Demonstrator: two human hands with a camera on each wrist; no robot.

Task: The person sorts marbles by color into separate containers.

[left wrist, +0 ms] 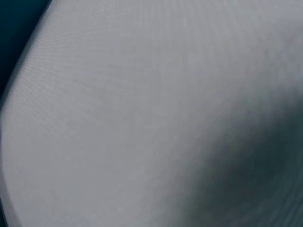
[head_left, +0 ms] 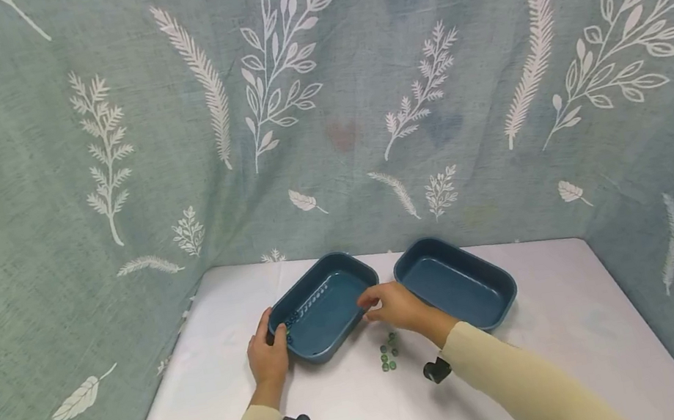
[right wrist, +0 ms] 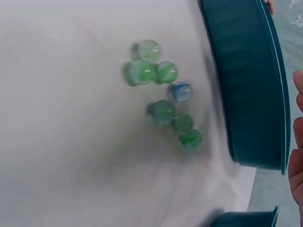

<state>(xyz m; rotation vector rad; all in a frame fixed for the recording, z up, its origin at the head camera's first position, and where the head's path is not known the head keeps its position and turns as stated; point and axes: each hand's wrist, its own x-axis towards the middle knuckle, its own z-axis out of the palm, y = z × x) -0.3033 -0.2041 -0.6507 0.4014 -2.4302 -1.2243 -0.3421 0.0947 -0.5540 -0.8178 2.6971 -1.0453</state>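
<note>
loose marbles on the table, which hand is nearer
Right. The right hand is just beyond the loose marbles, by the left dish; the left hand is farther off, gripping that dish's left end.

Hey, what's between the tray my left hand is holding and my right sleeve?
In the head view, green and blue marbles lie on the white tabletop there, with a black wrist camera nearer your right sleeve.

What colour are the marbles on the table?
The marbles are mostly green, one bluish; right wrist view shows best.
</note>
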